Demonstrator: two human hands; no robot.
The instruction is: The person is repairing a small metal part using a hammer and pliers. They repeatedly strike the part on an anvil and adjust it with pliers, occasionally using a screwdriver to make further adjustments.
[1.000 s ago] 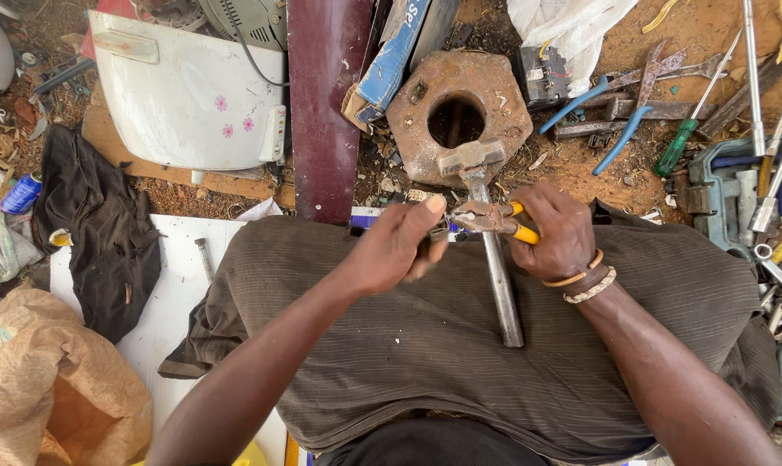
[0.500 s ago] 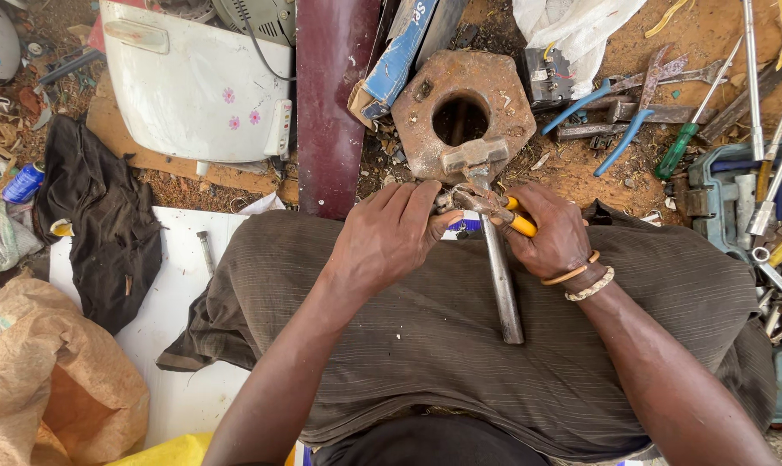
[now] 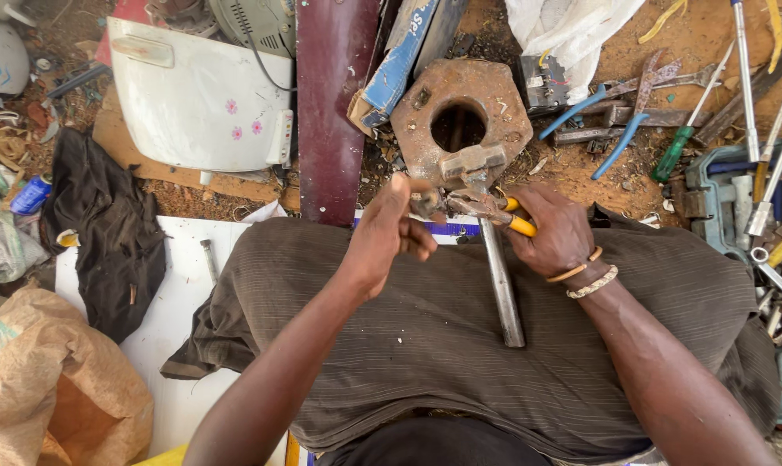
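Pliers (image 3: 494, 211) with yellow handles were gripped in the right hand (image 3: 556, 231), fingers wrapped tight round the handles, the jaws closed just ahead of that grip on something too small to be made out. A small dark metal part (image 3: 427, 204) was pinched between thumb and fingertips of the left hand (image 3: 391, 235), held right against the plier tips. Both were kept above the lap, over the brown ribbed cloth (image 3: 460, 362). Just under the grip, a hammer (image 3: 487, 233) lay with its steel handle running back toward the body and its head near the rusty hexagonal block (image 3: 464, 116) beyond. For the step to be done well, it was judged that the part should be braced steady and the squeeze kept even, so that nothing would be slipped or flung.
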